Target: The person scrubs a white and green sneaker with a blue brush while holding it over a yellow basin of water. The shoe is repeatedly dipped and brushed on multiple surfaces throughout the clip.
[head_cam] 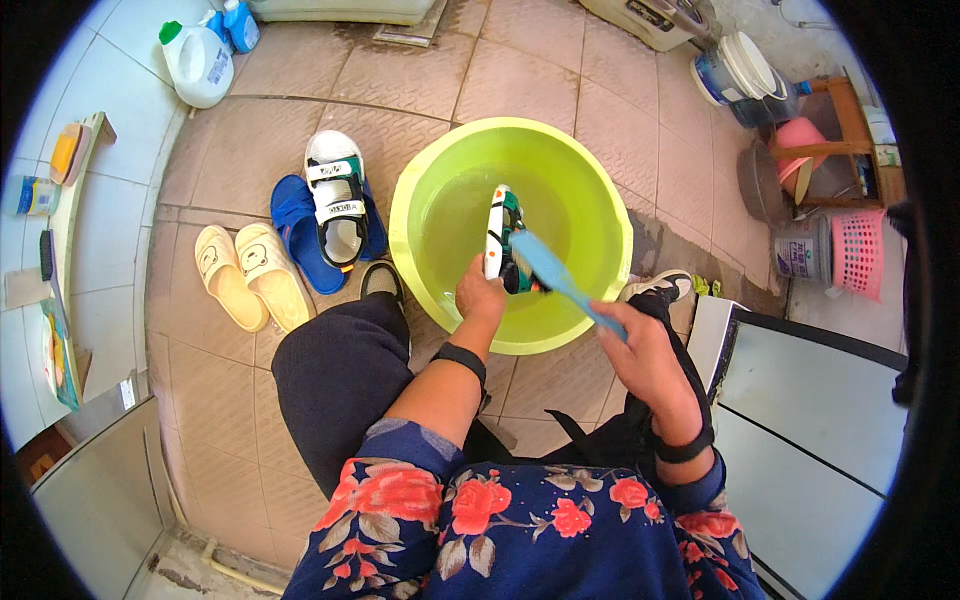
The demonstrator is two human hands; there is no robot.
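My left hand (481, 294) grips one end of a sandal (496, 232) with a white sole and green and black straps. The sandal is turned on its side above the water in a yellow-green plastic basin (400, 217). In my right hand (637, 341) is the handle of a blue scrubbing brush (551, 270), its head against the sandal's strap side. Left of the basin, a like sandal (336, 199) with white straps rests on blue slippers (296, 225). Part of the held sandal is hidden behind the brush.
Cream slippers (259, 262) lie on the tiled floor at left. A white detergent jug (196, 66) stands by the wall, near a narrow shelf (71, 217). At right are white buckets (739, 67), a pink basket (859, 251) and a pale cabinet (810, 390).
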